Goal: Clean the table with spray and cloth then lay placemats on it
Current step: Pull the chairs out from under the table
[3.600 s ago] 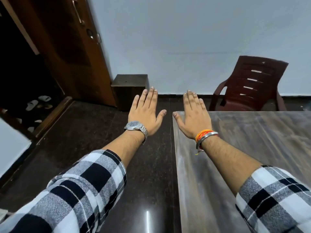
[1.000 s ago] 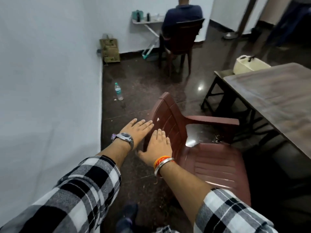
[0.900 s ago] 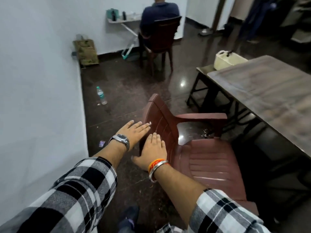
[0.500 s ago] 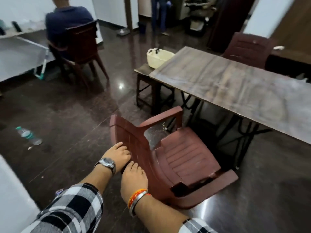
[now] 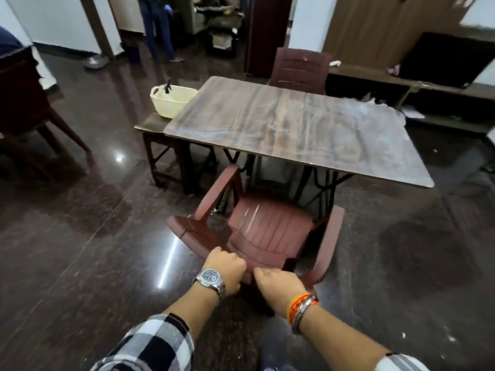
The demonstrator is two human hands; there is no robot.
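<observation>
1. Writing: the dial of the watch (image 5: 210,277) on my left wrist is too small to read. Orange threads and a metal bangle (image 5: 302,307) sit on my right wrist.
2. Grip: my left hand (image 5: 224,266) is curled over the top edge of the maroon plastic chair (image 5: 267,228), at its backrest. My right hand (image 5: 278,285) is curled on the same edge, just beside the left, the two nearly touching.
3. Task thing: the table (image 5: 294,124), wood-grain top, stands straight ahead beyond the chair. The chair's seat faces it, front reaching under its near edge.
4. Containers: a cream basket (image 5: 175,100) sits on a low dark stool (image 5: 151,125) at the table's left corner, touching the table's edge. Something dark pokes over its rim; I cannot tell what it is.
5. Around: a second maroon chair (image 5: 301,68) at the table's far side; another chair (image 5: 24,103) at far left; a dark screen (image 5: 444,58) on a low shelf at far right; a person's legs (image 5: 158,30) in the doorway behind.
6. In the way: the chair I hold stands between me and the table.
</observation>
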